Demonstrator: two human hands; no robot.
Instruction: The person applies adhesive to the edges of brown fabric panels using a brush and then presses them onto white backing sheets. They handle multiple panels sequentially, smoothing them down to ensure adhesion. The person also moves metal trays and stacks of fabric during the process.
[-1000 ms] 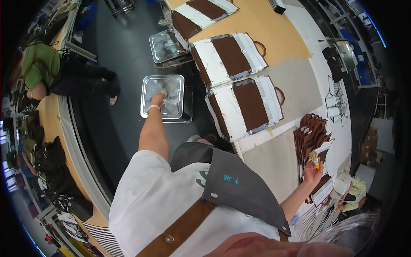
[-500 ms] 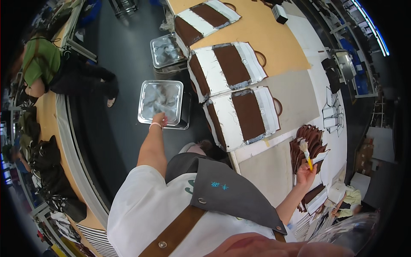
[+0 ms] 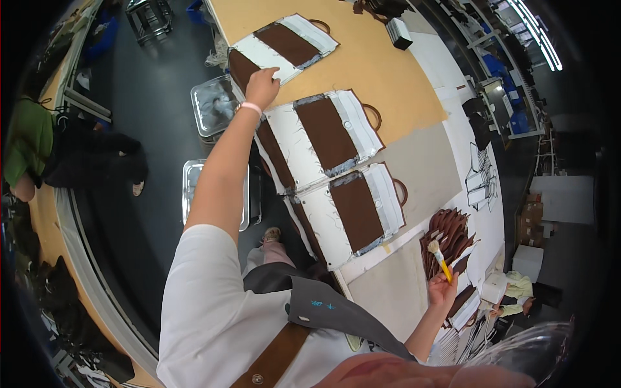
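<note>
My left hand (image 3: 262,89) is stretched out over the farthest brown-and-white bag panel (image 3: 284,42), its bent fingers somewhat apart at the white strip. Whether the fingertips touch the strip, I cannot tell. Two similar panels, a middle one (image 3: 326,132) and a nearer one (image 3: 357,218), lie along the table's left edge, each with a brown loop handle on its right side. At the right, my right hand (image 3: 444,290) grips a brush (image 3: 442,262) by its yellow handle, bristles up, just beside a stack of brown pieces (image 3: 446,236).
Left of the table, a clear-lidded container (image 3: 213,107) stands on a support; another (image 3: 194,174) is partly behind my left arm. A person in green (image 3: 29,142) is at the far left. A wire rack (image 3: 482,174) and a black-and-white block (image 3: 398,33) are on the table.
My left hand has moved up and right, away from the nearer container's lid to the farthest panel. The brush stays in my right hand. The view has shifted, so the table sits lower and further left.
</note>
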